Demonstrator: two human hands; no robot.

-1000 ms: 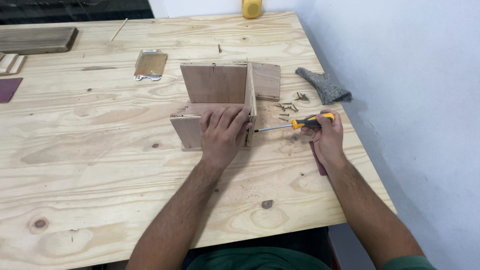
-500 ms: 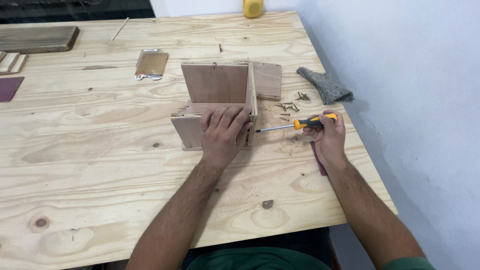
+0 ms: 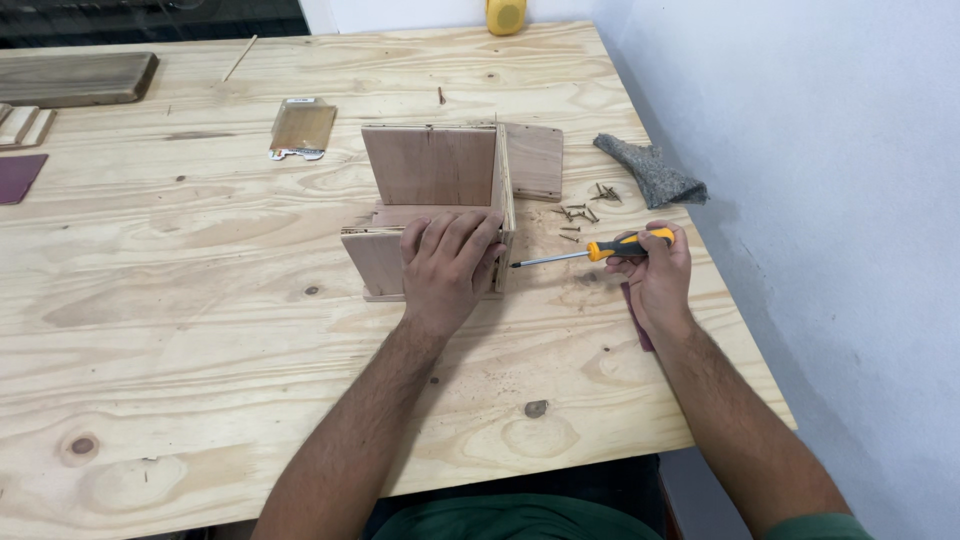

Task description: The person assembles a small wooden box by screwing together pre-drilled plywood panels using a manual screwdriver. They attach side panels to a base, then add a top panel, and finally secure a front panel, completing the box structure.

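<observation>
Driving a screw sideways into the wooden box [image 3: 440,205]; that's my read of the step. To do it well: keep the screwdriver [image 3: 590,252] shaft square to the right side panel, push along the axis, turn slowly so the tip doesn't cam out. Counter-pressure from the other side matters since plywood this thin can split near the edge.

Left hand [image 3: 445,262] lies flat, fingers spread loosely over the box's front wall and top edge, pressing it down onto the workbench [image 3: 200,330]. Right hand [image 3: 655,275], just right of the box, is wrapped closed around the yellow-and-black handle; the tip sits at the box's lower right corner. Can't tell if it's seated in a screw head.

Box: open-topped, reddish-brown ply panels, tall back wall, lower front wall, pale layered edges showing. It sits around the middle of the bench, toward the right half.

Loose screws [image 3: 580,208] lie just right of the box, a grey rag [image 3: 650,178] beyond them. A flat spare panel [image 3: 533,160] touches the box's back right corner.
</observation>
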